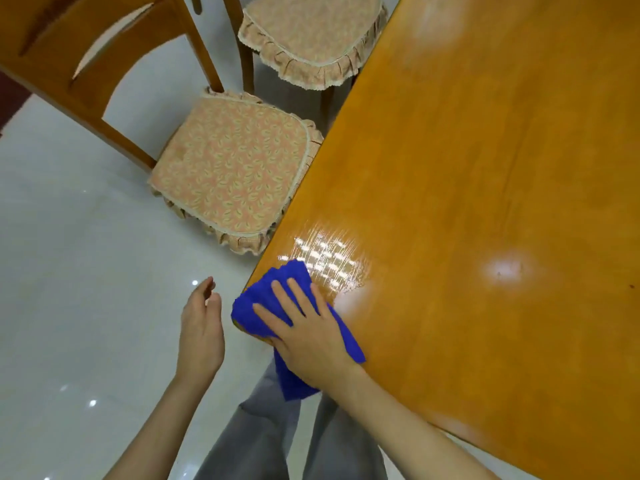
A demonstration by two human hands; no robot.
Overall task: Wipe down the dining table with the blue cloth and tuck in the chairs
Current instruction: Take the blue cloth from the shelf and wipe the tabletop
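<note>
The blue cloth (298, 323) lies bunched on the near corner of the dining table (485, 168), one end drooping over the edge. The right hand (308, 327) presses flat on it, fingers spread and palm down rather than closed around it, which suits pushing the fabric across the varnish. Just ahead of those fingers a wet sheen (325, 261) glints, probably a strip already wiped. Beside that hand, off the table edge, the left hand (201, 327) hangs loosely open and holds nothing, likely for balance. Beyond the cloth, along the table's side, the near chair (228, 174) and the far chair (311, 39) stand pulled out, cushions exposed, not yet tucked in.
</note>
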